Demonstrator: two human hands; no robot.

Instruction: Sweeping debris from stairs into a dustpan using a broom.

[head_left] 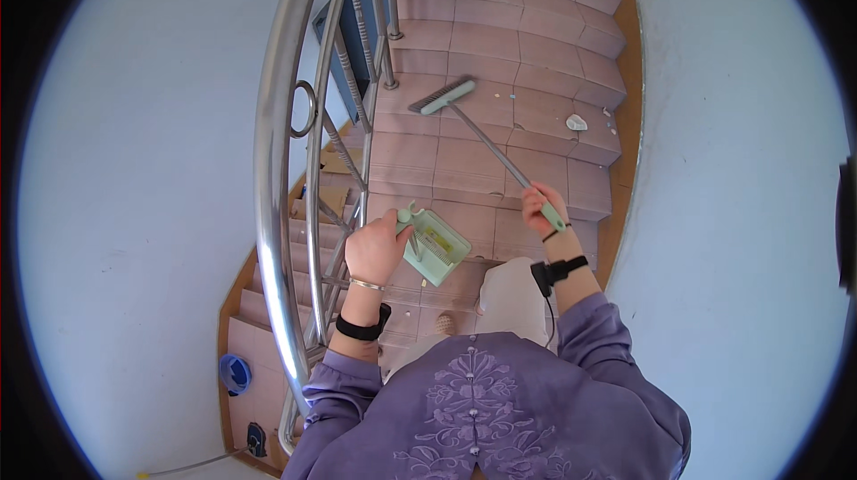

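Note:
My right hand (541, 207) is closed round the green-and-grey handle of a broom (486, 143). The broom's pale green head, with dark bristles, is over a stair step at the upper middle, angled across it; I cannot tell whether the bristles touch. In my left hand (376, 248) is the top of the upright handle of a pale green dustpan (451, 275), which sits lower down in front of me. A yellow-green label shows in the pan. White crumpled litter (577, 122) and small scraps lie on the steps to the right.
Pink tiled stairs (500, 25) climb ahead between a metal railing (272, 168) on the left and a pale wall (732, 168) on the right. Beyond the railing are flattened cardboard (332, 203), a blue bucket (236, 375) and a mop-like tool (256, 440).

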